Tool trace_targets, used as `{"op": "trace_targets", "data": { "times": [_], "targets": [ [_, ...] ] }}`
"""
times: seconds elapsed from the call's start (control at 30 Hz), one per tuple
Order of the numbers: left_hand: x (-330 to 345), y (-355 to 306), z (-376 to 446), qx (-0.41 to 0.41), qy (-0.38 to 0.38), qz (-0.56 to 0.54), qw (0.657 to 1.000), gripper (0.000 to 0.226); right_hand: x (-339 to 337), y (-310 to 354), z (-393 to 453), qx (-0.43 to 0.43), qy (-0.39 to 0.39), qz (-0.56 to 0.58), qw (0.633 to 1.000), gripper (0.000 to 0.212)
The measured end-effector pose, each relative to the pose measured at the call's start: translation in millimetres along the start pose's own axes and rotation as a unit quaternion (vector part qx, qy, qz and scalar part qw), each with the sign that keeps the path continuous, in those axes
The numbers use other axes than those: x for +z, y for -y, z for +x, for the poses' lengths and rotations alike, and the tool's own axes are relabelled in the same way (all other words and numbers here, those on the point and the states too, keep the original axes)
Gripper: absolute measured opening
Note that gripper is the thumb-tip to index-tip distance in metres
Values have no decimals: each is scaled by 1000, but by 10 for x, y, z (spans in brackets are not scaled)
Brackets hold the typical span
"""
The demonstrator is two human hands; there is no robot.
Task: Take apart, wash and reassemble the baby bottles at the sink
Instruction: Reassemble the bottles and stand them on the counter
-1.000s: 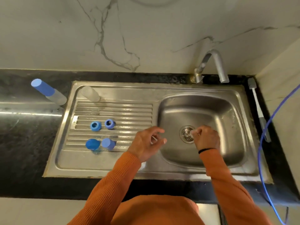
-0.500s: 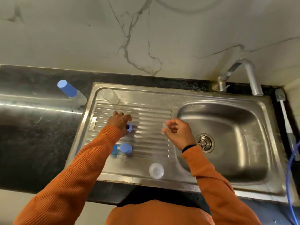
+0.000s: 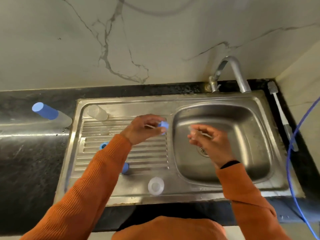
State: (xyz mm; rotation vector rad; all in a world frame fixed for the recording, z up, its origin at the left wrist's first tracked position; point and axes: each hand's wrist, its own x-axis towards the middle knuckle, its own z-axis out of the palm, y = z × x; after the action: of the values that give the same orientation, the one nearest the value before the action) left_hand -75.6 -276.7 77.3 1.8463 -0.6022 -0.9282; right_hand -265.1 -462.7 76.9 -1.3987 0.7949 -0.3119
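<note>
My left hand holds a small blue screw ring in its fingertips above the right end of the draining board. My right hand pinches a clear teat over the sink basin. A second blue ring and a blue cap lie on the board, partly hidden by my left arm. A clear bottle body stands at the board's back left. Near the front edge sits another clear bottle, seen from above. An assembled bottle with a blue cap stands on the counter at left.
The tap curves over the basin's back edge. A bottle brush lies along the right rim, and a blue cable hangs at far right. Black stone counter surrounds the steel sink, with a marble wall behind.
My left hand picked a blue ring off the draining board and lifted it right towards the basin. My right hand moved with the clear teat from over the board to over the basin.
</note>
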Motion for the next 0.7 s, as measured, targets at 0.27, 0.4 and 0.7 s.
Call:
{"op": "trace_targets", "data": {
  "times": [0.27, 0.4, 0.7],
  "targets": [
    [1510, -368, 287, 3, -29, 147, 989, 29, -1006, -118, 121, 28, -115, -128, 985, 17],
    [1736, -251, 287, 100, -53, 220, 969, 32, -1273, -335, 95, -7, -84, -218, 972, 26],
    [1879, -341, 182, -38, -101, -174, 979, 38, -1478, -136, -51, -35, -109, -155, 981, 36]
  ]
}}
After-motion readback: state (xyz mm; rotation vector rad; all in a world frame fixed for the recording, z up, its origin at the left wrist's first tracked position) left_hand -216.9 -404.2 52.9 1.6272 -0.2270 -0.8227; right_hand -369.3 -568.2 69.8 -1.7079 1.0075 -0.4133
